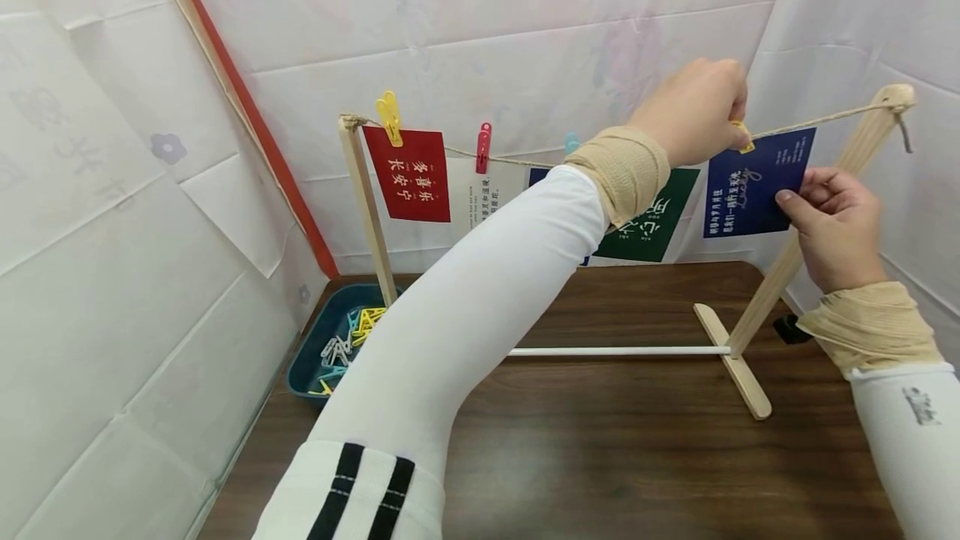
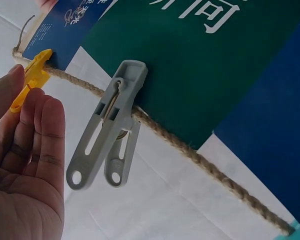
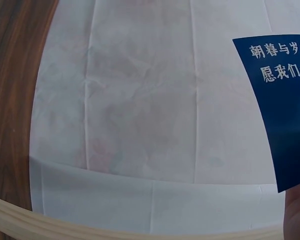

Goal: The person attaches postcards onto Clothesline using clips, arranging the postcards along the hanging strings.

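Observation:
My left hand (image 1: 693, 111) pinches a yellow clothespin (image 2: 38, 75) at the right part of a twine line (image 1: 832, 117). The clothespin's tip overlaps the top edge of a dark blue card (image 1: 757, 190) with white writing. By its right edge, my right hand (image 1: 840, 223) holds that card between thumb and fingers. Beside the left hand, in the left wrist view, a grey clothespin (image 2: 107, 125) clips a green card (image 2: 190, 75) to the twine. My left forearm hides part of the line in the head view.
Wooden posts (image 1: 772, 290) carry the twine, with a white rod (image 1: 615, 351) low between them. A red card (image 1: 408, 177) and a white card (image 1: 461, 190) hang at left, by yellow and red clothespins (image 1: 483, 148). A dark teal tray (image 1: 298, 377) holds several clothespins on the brown table (image 1: 600, 457).

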`<state>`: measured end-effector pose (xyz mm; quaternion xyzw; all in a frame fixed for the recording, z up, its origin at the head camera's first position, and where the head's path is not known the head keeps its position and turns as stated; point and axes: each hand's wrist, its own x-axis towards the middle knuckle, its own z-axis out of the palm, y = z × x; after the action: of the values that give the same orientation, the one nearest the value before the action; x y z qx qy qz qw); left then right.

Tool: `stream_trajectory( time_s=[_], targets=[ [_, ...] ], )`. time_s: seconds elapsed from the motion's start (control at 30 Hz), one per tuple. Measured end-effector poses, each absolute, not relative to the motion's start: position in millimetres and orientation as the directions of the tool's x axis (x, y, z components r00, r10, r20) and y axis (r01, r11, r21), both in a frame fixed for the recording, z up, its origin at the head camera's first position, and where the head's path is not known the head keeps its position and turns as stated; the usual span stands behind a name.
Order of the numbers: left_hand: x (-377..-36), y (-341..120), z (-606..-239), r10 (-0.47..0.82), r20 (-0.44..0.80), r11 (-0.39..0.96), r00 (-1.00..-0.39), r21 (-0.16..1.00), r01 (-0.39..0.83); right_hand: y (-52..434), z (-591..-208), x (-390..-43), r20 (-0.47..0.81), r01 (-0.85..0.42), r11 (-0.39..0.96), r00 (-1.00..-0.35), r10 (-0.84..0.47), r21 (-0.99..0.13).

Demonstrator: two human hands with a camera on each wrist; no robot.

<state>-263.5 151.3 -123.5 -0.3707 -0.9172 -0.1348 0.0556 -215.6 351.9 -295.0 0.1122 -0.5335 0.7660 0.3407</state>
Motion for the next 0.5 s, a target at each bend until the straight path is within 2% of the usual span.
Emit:
stream_trajectory(
  time_s=[0.5],
  targets=[
    [-259.1, 151.9, -123.3, 0.635, 0.173, 0.726, -0.753, 0.200, 0.658, 344.8, -291.4, -220.3, 0.561, -0.662, -0.199, -0.730, 0.390, -0.723]
  ],
)
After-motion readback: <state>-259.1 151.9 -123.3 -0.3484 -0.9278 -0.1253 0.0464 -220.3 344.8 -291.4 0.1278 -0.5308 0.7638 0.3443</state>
